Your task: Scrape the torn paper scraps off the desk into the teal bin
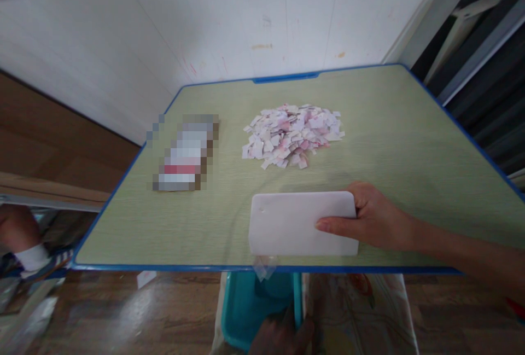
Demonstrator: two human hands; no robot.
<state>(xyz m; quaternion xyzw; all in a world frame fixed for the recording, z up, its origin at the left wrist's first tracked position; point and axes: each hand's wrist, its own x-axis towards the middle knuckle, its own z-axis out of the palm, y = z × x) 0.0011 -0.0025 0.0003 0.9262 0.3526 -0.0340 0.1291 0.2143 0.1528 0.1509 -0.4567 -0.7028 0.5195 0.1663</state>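
My right hand (367, 218) grips a white rectangular plastic piece (287, 223), like a small tray or lid, at its right end. The thumb lies on top and the fingers curl behind it. This piece is at the front edge of the green table (164, 229). Below its left corner, blurred paper bits (264, 267) hang at the edge, over a teal basin (233, 311). In shadow beneath the table, my left hand (279, 336) has its fingers at the basin's near right rim, seemingly holding it. A heap of small cut paper pieces (293, 133) lies beyond the white piece.
A pixelated flat object (186, 152) lies on the table's left side. The blue rim (164, 267) borders the table, with a white wall (266, 21) behind. A person's leg (20, 234) shows at left. Patterned cloth (361, 311) is beside the basin; a paper scrap (146, 278) is on the floor.
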